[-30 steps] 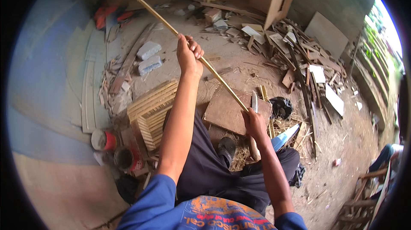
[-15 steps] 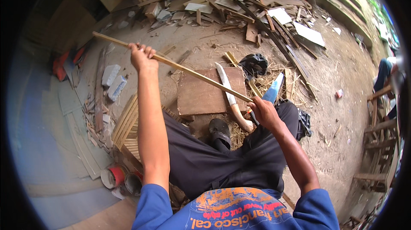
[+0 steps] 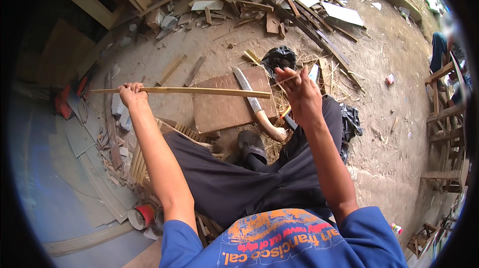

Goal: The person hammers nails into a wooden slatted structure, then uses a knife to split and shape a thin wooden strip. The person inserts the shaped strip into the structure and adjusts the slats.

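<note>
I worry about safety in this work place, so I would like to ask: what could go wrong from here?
The strip is gripped only by the left hand, near one end; its long free part might swing or dip and knock the knife.

That knife lies unsheathed on the board, so a hand reaching down there could be cut.

Its handle juts past the board's edge near the foot; a small step might shift the blade.

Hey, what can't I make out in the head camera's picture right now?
Head view:
- Wooden strip: the stretch inside the left hand's grip, hidden by fingers.
- Slatted wooden piece: partly hidden by the left forearm.
- Another person: blurred, cut off at the right rim.
</note>
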Action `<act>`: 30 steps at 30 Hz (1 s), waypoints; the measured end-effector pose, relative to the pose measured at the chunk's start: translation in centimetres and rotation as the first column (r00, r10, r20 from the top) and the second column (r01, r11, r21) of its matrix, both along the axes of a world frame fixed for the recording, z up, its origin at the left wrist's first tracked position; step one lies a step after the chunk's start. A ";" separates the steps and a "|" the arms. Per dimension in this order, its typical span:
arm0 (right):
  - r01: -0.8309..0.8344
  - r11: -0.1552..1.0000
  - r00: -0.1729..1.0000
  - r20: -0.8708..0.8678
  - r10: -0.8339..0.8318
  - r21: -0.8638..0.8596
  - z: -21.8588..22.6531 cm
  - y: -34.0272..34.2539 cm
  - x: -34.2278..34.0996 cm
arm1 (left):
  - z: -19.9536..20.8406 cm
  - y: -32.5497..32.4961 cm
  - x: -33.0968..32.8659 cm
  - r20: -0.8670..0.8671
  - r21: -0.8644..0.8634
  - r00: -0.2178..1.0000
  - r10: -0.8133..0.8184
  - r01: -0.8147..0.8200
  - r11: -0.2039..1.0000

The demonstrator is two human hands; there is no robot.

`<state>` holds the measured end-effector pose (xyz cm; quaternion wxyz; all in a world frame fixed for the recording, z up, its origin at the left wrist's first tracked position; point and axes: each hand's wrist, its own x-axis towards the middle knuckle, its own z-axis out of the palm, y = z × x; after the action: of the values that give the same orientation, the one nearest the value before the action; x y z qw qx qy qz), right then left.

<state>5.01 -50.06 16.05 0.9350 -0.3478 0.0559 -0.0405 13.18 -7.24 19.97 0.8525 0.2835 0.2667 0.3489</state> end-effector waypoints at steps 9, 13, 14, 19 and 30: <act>-0.100 0.992 0.979 0.169 0.111 -0.073 -2.0 -3.1 2.5 | -0.4 -0.9 0.6 -0.014 -0.003 1.000 0.025 -0.025 1.000; 0.101 0.978 0.979 0.195 -0.064 -0.181 -5.0 -9.5 4.0 | 0.1 0.6 -0.4 -0.066 0.088 0.991 0.118 -0.112 0.990; 0.138 0.895 0.978 0.203 -0.055 -0.424 -5.2 -9.4 4.0 | 0.2 0.9 -0.5 -0.066 0.080 0.989 0.132 -0.127 0.989; 0.244 0.363 0.918 0.335 0.213 -0.899 -5.7 -5.5 2.3 | -0.7 -1.7 0.4 -0.019 0.037 0.994 0.107 -0.107 0.994; 0.100 0.935 0.920 0.390 0.044 -0.341 2.5 -1.3 3.1 | -2.9 -5.0 1.2 -0.011 0.014 0.972 -0.233 0.234 0.972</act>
<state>8.14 -51.36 18.60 0.8485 -0.4942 -0.1353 -0.1323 14.38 -12.23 17.07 0.8842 0.3208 0.2329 0.2469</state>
